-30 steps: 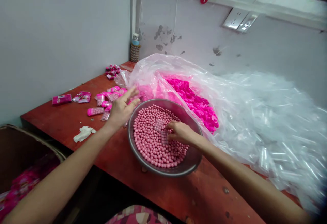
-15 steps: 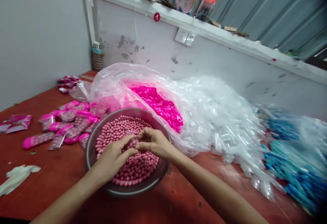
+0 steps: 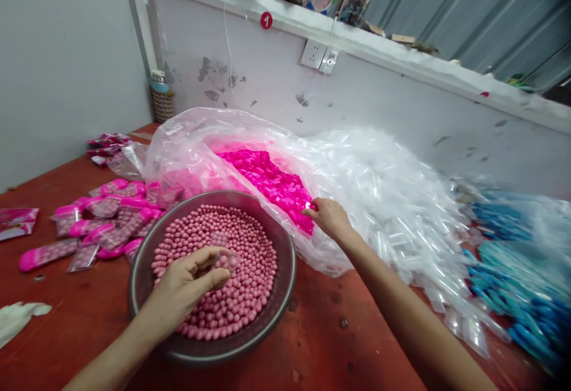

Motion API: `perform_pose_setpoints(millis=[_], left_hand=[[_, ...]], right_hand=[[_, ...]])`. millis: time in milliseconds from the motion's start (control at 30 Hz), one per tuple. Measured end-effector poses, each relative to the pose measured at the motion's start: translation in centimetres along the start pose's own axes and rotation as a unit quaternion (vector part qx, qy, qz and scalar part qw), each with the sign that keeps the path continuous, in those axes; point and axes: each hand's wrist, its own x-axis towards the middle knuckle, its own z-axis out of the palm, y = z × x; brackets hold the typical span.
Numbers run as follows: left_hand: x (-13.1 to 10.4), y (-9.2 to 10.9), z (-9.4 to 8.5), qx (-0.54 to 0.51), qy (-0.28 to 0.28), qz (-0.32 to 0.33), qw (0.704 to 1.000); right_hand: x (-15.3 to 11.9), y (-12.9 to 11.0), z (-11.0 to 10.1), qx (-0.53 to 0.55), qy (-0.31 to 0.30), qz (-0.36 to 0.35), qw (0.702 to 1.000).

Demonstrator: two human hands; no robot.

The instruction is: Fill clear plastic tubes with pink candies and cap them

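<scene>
My left hand (image 3: pixel 190 281) is closed round a clear plastic container (image 3: pixel 227 262) with pink beads inside, held over the bowl. Below it, the dark round bowl (image 3: pixel 288 284) holds many loose pink beads (image 3: pixel 254 248). My right hand (image 3: pixel 330 218) reaches to the edge of a heap of bright pink caps (image 3: pixel 272 180). Its thumb and forefinger are pinched at a cap there. The heap lies in an opened translucent plastic bag (image 3: pixel 196 126).
Filled containers with pink caps (image 3: pixel 120 218) lie in a pile left of the bowl. Right of the bag is a large heap of clear plastic tubes (image 3: pixel 392 200). Blue pieces (image 3: pixel 530 302) lie farther right on the red table (image 3: pixel 321 331). A wall with a ledge (image 3: pixel 401 63) runs behind.
My right hand has left the bowl and moved right to the pink caps. The left hand still holds the container over the beads, slightly lower and to the left.
</scene>
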Motion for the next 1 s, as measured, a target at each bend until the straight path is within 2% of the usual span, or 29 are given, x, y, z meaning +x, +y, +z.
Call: perform_pose_setpoints(millis=[167, 267, 367, 433, 500, 533, 600, 667, 800, 1000], left_hand=[[-0.3, 0.5, 0.1, -0.076, -0.011, -0.033, 0.996], [-0.4, 0.5, 0.1, -0.092, -0.020, -0.024, 0.995], [-0.7, 0.3, 0.0, -0.063, -0.012, 0.008, 0.998], [-0.9, 0.4, 0.1, -0.031, -0.007, 0.034, 0.999], [-1.0, 0.5, 0.2, -0.007, -0.015, 0.065, 0.998], [-1.0, 0.6, 0.2, 0.003, -0.022, 0.083, 0.996], [-1.0, 0.8, 0.3, 0.024, -0.031, 0.118, 0.992], [-1.0, 0.8, 0.4, 0.048, -0.031, 0.146, 0.988], [-1.3, 0.5, 0.2, 0.071, -0.010, 0.162, 0.984], [-1.9, 0.4, 0.1, 0.110, 0.020, 0.181, 0.977]], right_hand=[[1.0, 0.2, 1.0, 0.025, -0.021, -0.004, 0.999], [1.5, 0.5, 0.8, 0.044, -0.028, 0.000, 0.999], [1.1, 0.2, 0.0, 0.061, -0.005, 0.011, 0.998], [-0.2, -0.8, -0.8, 0.078, 0.030, 0.014, 0.996], [-2.4, -2.7, -1.7, 0.171, 0.047, -0.023, 0.984], [-3.7, -4.0, -2.1, 0.261, 0.040, -0.063, 0.962], [-6.4, -6.7, -2.7, 0.412, -0.015, -0.155, 0.898], [-8.6, -9.4, -2.9, 0.442, -0.064, -0.232, 0.864], [-10.4, -12.3, -2.5, 0.374, -0.060, -0.324, 0.867], [-10.8, -12.4, -1.9, 0.278, -0.005, -0.382, 0.881]])
